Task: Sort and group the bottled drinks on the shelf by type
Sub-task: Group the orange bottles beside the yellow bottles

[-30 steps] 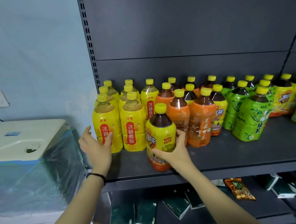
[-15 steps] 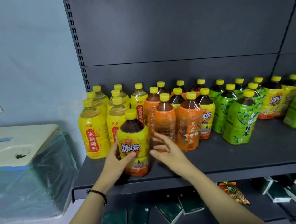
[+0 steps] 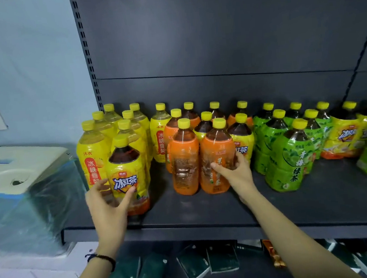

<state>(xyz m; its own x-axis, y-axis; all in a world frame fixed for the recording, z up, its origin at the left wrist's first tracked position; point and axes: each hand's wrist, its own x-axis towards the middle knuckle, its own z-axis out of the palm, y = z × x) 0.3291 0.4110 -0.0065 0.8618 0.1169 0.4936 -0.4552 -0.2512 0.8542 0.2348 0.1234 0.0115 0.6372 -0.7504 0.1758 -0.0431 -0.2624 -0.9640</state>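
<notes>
A: Hands — what are we logging?
B: We are seeing them apart. The left hand point(image 3: 108, 202) is wrapping round the iced tea bottle point(image 3: 124, 167), thumb lying across its label. The right hand point(image 3: 237, 174) is gripping the orange bottle point(image 3: 216, 155), thumb on the front, fingers curling round its right side.
A: Where is the iced tea bottle standing?
B: Upright near the front left corner of the shelf point(image 3: 207, 212), just in front of the pear drink bottles point(image 3: 92, 156), which are filling the back left corner.
A: And the orange one?
B: Standing mid-shelf, touching a second orange bottle point(image 3: 183, 161) on its left; more are sitting behind it toward the back edge.
A: Right side?
B: We are noting green tea bottles point(image 3: 290, 162) right of centre, and more iced tea bottles point(image 3: 346, 136) among them toward the right edge.
A: Extras?
B: A black wristband point(image 3: 102, 257) is circling the left wrist, dark packets point(image 3: 190, 266) are lying below the shelf — and a white appliance point(image 3: 12, 164) is sitting left of it.
</notes>
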